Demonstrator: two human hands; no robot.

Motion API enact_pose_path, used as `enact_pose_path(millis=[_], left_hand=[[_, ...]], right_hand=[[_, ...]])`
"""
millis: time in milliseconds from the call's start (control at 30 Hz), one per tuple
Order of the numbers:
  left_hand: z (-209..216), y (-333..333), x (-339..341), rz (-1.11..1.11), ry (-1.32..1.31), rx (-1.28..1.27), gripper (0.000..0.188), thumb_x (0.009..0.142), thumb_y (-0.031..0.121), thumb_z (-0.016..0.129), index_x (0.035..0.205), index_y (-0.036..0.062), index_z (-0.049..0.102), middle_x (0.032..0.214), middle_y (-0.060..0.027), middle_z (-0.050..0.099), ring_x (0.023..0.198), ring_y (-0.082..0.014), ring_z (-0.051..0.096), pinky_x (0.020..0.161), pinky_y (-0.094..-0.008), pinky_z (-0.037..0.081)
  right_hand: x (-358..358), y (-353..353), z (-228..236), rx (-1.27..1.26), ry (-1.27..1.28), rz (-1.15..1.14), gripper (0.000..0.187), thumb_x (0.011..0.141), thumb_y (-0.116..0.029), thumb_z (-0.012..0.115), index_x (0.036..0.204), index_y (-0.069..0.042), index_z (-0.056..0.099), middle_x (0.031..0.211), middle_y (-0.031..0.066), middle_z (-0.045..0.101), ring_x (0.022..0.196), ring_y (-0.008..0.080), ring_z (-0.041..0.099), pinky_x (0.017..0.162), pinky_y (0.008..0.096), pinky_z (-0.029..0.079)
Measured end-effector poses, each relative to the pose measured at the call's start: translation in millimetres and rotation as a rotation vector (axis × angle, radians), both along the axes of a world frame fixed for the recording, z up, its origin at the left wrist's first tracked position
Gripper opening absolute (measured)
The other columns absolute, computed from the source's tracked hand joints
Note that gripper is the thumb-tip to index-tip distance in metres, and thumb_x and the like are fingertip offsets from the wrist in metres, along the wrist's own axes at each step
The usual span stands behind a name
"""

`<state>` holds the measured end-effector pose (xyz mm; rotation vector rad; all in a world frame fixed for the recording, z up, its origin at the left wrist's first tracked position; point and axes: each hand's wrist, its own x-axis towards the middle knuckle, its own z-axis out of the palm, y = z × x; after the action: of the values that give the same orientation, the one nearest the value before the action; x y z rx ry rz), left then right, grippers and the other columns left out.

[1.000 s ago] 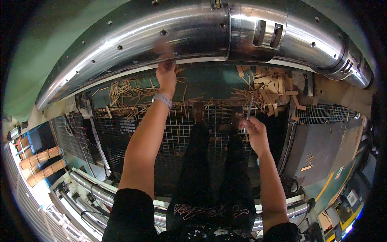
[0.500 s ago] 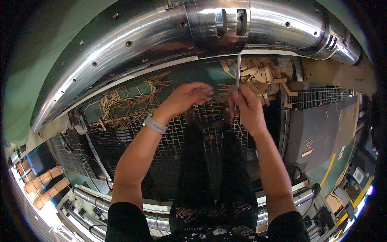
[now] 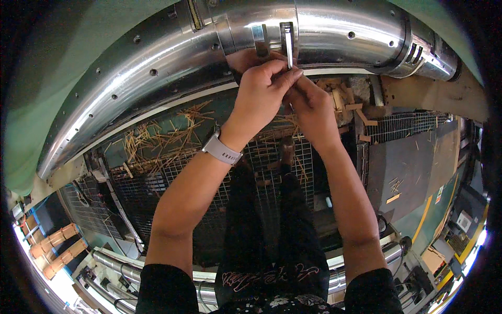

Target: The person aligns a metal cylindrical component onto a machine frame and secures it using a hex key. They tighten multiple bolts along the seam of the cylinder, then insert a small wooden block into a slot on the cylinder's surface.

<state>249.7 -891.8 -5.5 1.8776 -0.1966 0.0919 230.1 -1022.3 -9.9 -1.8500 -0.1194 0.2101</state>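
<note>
A large polished metal cylinder (image 3: 334,31) curves across the top of the head view, with screw holes along it and two slots in its middle section. A slim metal bar tool (image 3: 289,51) reaches up to the right-hand slot (image 3: 286,27); its exact kind is unclear. My left hand (image 3: 264,89) pinches the bar between thumb and fingers, just under the cylinder. Right beside it, my right hand (image 3: 314,107) is closed around the bar's lower end, which the fingers mostly hide.
Thin brown strips (image 3: 157,136) lie scattered below the cylinder at left. Cut cardboard pieces (image 3: 340,99) are heaped at right. A metal grating (image 3: 172,183) spans the floor, with a dark mat (image 3: 400,167) to its right. Metal rollers (image 3: 206,293) run behind my legs.
My left hand has come up and right to close on the bar. My right hand has risen slightly with it, and the bar's tip now meets the slot. The view has shifted.
</note>
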Motion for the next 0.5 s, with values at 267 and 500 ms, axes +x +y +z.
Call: enact_pose_path(millis=[267, 500], left_hand=[[7.2, 4.1, 3.9, 0.007, -0.033, 0.013, 0.022, 0.088, 0.019, 0.06, 0.083, -0.0017, 0.066, 0.063, -0.0101, 0.062, 0.054, -0.0111, 0.055, 0.051, -0.0254, 0.043], [0.1, 1.2, 2.0, -0.051, 0.225, -0.351, 0.027, 0.091, 0.021, 0.056, 0.086, -0.0034, 0.067, 0.078, -0.007, 0.068, 0.066, -0.0099, 0.059, 0.062, -0.0239, 0.047]], right_hand=[[3.4, -2.8, 5.0, 0.104, 0.134, 0.052, 0.022, 0.091, -0.007, 0.051, 0.109, 0.003, 0.057, 0.09, 0.008, 0.065, 0.079, 0.0119, 0.058, 0.07, 0.0279, 0.048], [8.9, -33.7, -2.8, 0.513, 0.565, 0.409, 0.022, 0.093, -0.011, 0.05, 0.109, 0.001, 0.058, 0.091, 0.0064, 0.064, 0.081, 0.0142, 0.06, 0.07, 0.0261, 0.05]])
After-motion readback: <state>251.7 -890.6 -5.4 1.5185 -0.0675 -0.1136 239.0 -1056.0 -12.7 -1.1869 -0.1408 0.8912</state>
